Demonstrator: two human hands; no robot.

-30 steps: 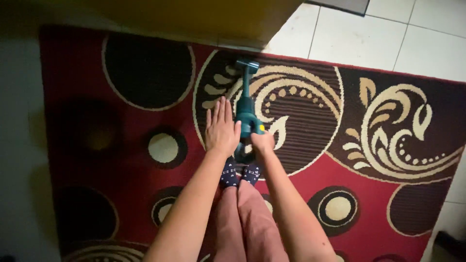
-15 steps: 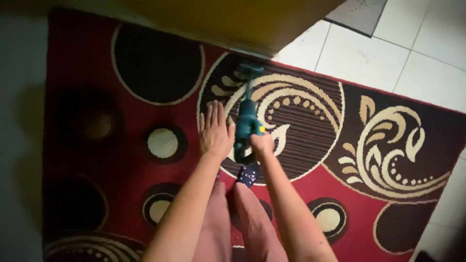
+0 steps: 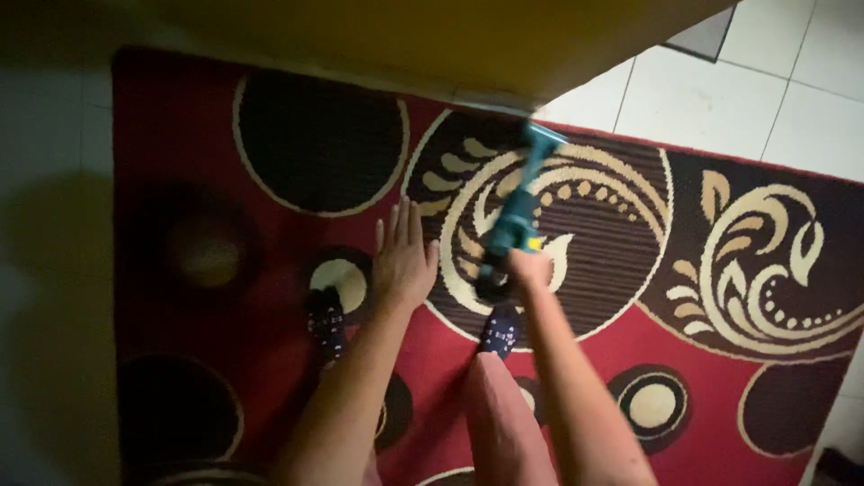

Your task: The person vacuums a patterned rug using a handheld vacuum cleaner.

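pale tiled floor [image 3: 684, 99] under a red patterned rug [image 3: 711, 396] with dark circles and cream scrolls

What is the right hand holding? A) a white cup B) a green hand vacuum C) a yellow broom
B: the right hand is wrapped around the handle of a green hand vacuum, whose nozzle points out over the rug.

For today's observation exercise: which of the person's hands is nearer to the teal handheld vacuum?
Right. The right hand grips the teal handheld vacuum at its rear handle; the left hand is spread open beside it, apart, over the patterned rug.
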